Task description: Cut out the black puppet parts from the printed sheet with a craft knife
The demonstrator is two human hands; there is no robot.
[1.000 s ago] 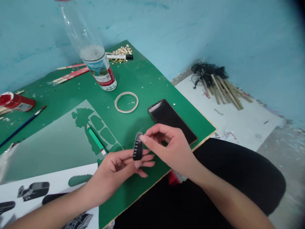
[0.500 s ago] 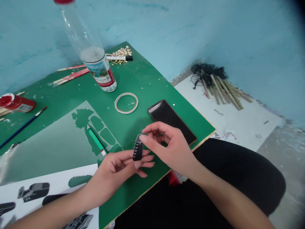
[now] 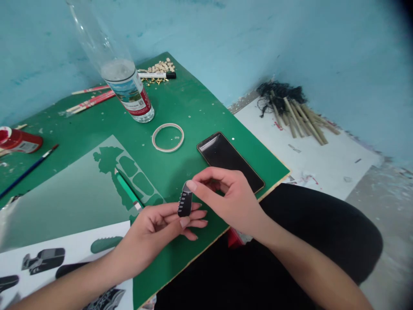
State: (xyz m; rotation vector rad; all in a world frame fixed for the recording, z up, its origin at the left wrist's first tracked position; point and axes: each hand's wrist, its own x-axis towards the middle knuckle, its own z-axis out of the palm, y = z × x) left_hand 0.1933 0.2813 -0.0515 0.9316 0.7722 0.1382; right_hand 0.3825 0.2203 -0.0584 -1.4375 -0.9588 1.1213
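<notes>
"Black cutout (image 3: 185, 204): where is it, and what grips it?"

"It lies between my hands, above the green surface (image 3: 201, 101) by its near edge. My left hand (image 3: 150, 234) holds the lower end, thumb against loosely spread fingers; my right hand (image 3: 234, 202) pinches the grey upper end."

"And the phone (image 3: 229, 151)?"

"Near the surface's right corner, partly hidden by my right hand."

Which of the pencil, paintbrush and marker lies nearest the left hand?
The green pencil, its blunt end beside the left hand. The blue paintbrush lies at the far left, the black-capped marker farther back by the bottle.
</notes>
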